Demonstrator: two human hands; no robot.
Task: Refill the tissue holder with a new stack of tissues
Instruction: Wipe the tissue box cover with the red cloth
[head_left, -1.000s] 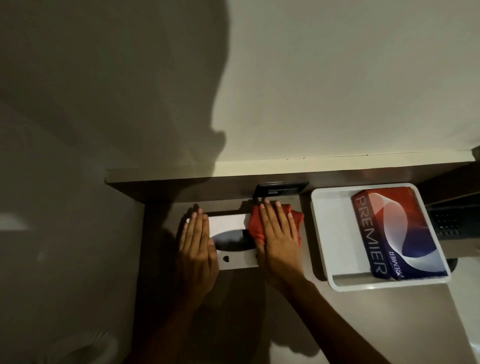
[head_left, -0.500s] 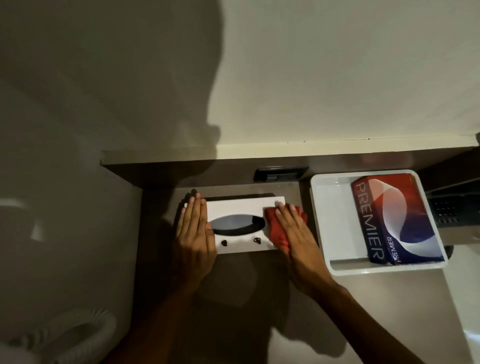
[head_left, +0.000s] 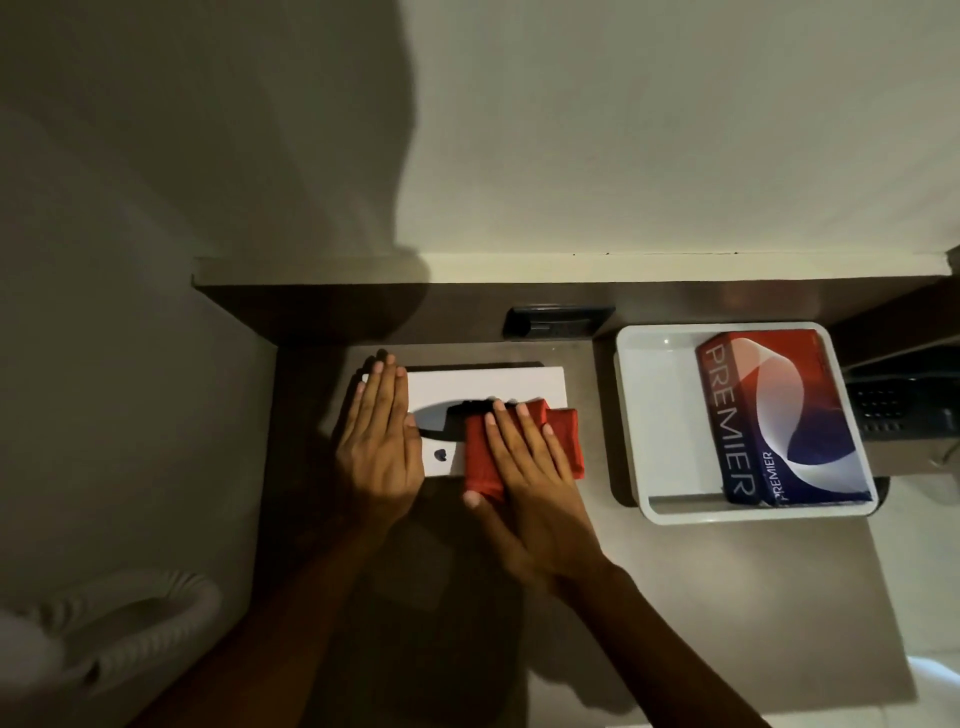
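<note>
The tissue holder (head_left: 488, 387), a flat white box with a dark oval slot, lies on the counter (head_left: 675, 597) near its back-left corner, close to the dark upstand along the back edge. The left hand (head_left: 378, 447) lies flat on the holder's left end, fingers straight and held together, pinching nothing. The right hand (head_left: 524, 462) presses flat, fingers slightly spread, on a folded red cloth (head_left: 558, 431) that covers the holder's right front part and overhangs its front edge.

Change noted: half a second ago the cloth sat at the holder's right end with most of the lid and slot exposed; a second ago it sat nearer the middle. It now covers the right part of the slot again. The left hand has kept its place. This reads as back-and-forth wiping of the lid while the left hand steadies the box.

The new stack, a red and blue pack marked PREMIER (head_left: 789, 415), lies in the white tray (head_left: 654, 415) toward the back-right of the counter, well apart from both hands and untouched.

Assessment: the holder is shut and appears empty through the slot, though the dim light prevents certainty. Refilling proper has not begun; cleaning comes first
</note>
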